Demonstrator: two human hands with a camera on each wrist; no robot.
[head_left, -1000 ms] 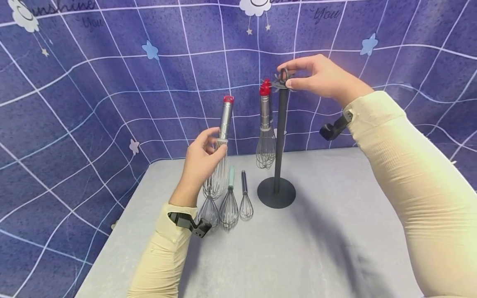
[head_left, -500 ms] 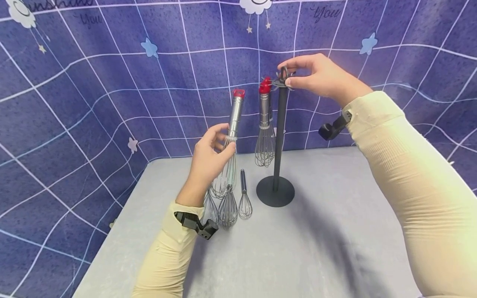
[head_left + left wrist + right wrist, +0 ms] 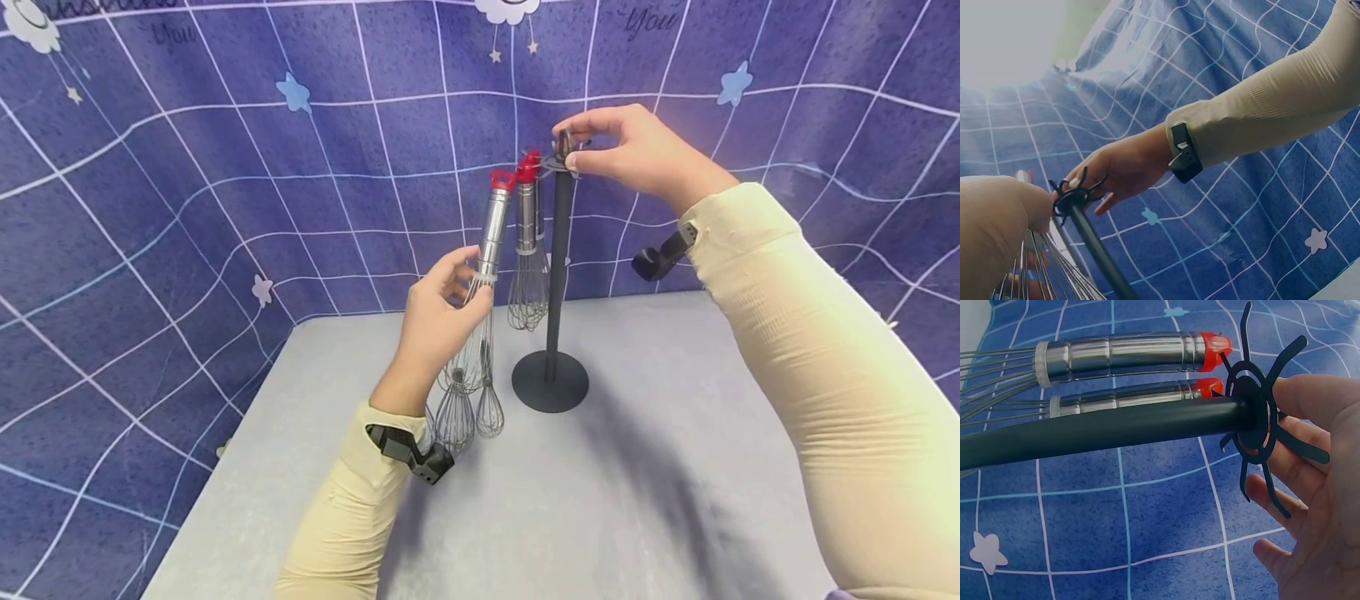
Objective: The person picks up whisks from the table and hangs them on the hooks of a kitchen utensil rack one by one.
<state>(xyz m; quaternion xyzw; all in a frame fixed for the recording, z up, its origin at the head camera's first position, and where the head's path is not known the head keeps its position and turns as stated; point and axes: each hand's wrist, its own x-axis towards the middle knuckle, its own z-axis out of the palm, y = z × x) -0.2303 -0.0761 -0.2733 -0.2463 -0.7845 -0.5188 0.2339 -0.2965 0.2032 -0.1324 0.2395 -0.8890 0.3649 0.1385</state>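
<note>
My left hand (image 3: 442,321) holds a balloon whisk (image 3: 492,229) where its steel handle meets the wires, and its red end points up. The whisk leans slightly right, just left of two hanging whisks. With thumb and fingers my right hand (image 3: 637,154) pinches the top of a black stand (image 3: 557,275), at its loop. In the right wrist view, a hanging whisk (image 3: 1122,356) and a second whisk (image 3: 1135,399) behind it hang by red ends from the hook ring (image 3: 1304,447). The left wrist view shows several hooks around the pole (image 3: 1097,250).
On the grey table (image 3: 585,500) lie a wire whisk (image 3: 455,417) and a smaller whisk (image 3: 490,412), partly hidden behind the held one. Another is mostly covered by my left wrist. The stand's round base (image 3: 550,396) is right of them. A blue checked cloth (image 3: 360,200) hangs behind.
My left hand has carried the whisk right and slightly up, closer to the hanging whisks and the hooks. My right hand keeps its hold on the stand's top.
</note>
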